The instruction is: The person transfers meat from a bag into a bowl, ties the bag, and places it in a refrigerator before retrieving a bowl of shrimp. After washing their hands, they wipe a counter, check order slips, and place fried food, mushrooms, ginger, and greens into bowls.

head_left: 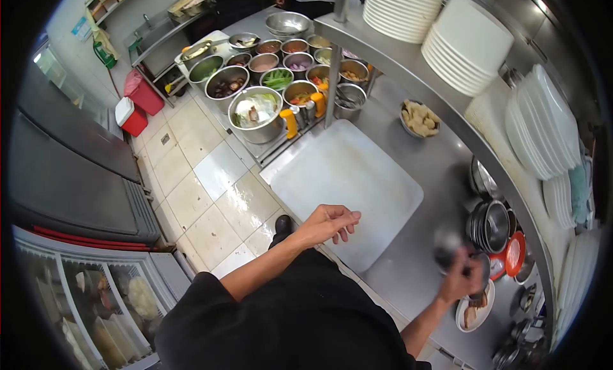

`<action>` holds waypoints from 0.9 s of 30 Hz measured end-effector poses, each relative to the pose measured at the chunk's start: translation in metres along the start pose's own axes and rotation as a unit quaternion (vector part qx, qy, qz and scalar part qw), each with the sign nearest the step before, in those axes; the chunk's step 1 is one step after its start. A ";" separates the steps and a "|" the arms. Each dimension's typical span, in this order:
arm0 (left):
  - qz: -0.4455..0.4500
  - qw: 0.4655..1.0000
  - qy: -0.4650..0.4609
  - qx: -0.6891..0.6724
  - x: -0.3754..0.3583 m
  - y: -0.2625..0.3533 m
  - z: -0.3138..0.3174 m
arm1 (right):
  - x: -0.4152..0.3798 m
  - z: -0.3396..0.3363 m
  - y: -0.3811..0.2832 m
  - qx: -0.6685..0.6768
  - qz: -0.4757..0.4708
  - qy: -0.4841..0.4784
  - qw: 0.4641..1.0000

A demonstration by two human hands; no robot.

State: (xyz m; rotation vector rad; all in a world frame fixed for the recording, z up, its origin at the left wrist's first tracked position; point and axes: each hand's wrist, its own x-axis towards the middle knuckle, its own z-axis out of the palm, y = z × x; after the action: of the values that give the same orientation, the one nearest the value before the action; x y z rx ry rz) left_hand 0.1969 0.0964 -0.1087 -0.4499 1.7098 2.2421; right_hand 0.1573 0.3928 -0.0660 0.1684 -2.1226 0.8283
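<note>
A steel counter [408,268] is seen running along the right of the view, with a shelf [408,69] above it on which stacks of white plates [466,44] are stored. On the counter a large white cutting board [345,185] is laid flat, its surface bare. Beyond the board, a cluster of steel pots and tubs of ingredients [255,111] is ranged beside the tiled floor [204,191], and a small bowl of pale pieces [419,119] is set on the counter near the board's far corner. Nested dark bowls [491,226] are stacked at the counter's right edge, with a red lid [514,254] just beside them.

The left hand [329,223] is held over the near edge of the cutting board, empty, the fingers loosely curled and slightly parted; contact with the board cannot be determined. The right hand [460,277] is closed around a small dark vessel [447,245], which is blurred and cannot be identified further. That vessel is held above the counter, just beside the dark bowls and above a small white dish of food [474,312] resting at the counter's near right.
</note>
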 end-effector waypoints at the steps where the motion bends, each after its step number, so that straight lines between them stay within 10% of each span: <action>1: 0.007 1.000 0.003 -0.001 0.002 0.008 -0.011 | 0.001 0.022 -0.032 0.058 -0.103 -0.036 0.992; 5: -0.024 0.985 -0.065 -0.158 0.009 0.032 -0.086 | -0.015 0.114 -0.137 0.258 -0.293 -0.212 0.896; 11: 0.138 0.932 0.306 -0.139 -0.039 0.051 -0.257 | -0.004 0.284 -0.272 0.518 -0.280 -0.359 0.724; 15: 0.216 0.835 0.484 -0.149 -0.088 0.036 -0.366 | 0.024 0.432 -0.338 0.377 -0.177 -0.445 0.793; 21: 0.219 0.764 0.572 -0.205 -0.113 0.022 -0.449 | -0.012 0.596 -0.408 0.234 -0.275 -0.652 0.667; 27: 0.183 0.744 0.604 -0.220 -0.089 0.009 -0.471 | -0.074 0.641 -0.413 0.222 -0.434 -0.643 0.591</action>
State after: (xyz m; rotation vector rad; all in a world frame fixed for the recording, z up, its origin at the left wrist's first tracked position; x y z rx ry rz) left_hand 0.3090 -0.3641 -0.1816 -2.2659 1.7138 2.8533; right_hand -0.0569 -0.3317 -0.1942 2.5102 -2.3464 0.5642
